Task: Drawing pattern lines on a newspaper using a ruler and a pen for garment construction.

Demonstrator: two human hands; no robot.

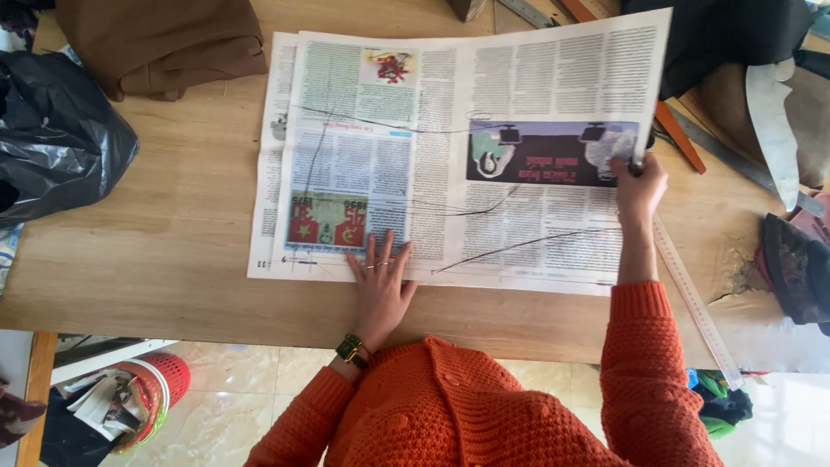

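The newspaper (458, 147) lies spread open across the middle of the wooden table (173, 251), dark curved pen lines drawn over the print. The left hand (380, 281) presses flat on the near edge, fingers splayed wide, gripping nothing, just pinning the sheet. The right hand (638, 186) is at the right edge, fingers closed around a small dark tool, most likely a pen or marker, though I cannot tell which, and that side of the page lifts clear of the table.

Here is the worry, as I judge it: the raised right edge is thin paper held up near one point, so a sharp tug could tear it or crease across the drawn lines. The left palm holds only one spot; the far left corner is free, and the under sheet already peeks out, so the layers could slide apart.

Room now. To the left, bare tabletop runs open until the black plastic bag (60, 138) and the folded brown cloth (164, 47) at the far left. The right is crowded: a long ruler (696, 298) lies just beside the right forearm along the near edge, a dark cloth (735, 39) and a curved metal blade (774, 130) sit beyond. The near table edge is tight against the orange sweater (484, 406).
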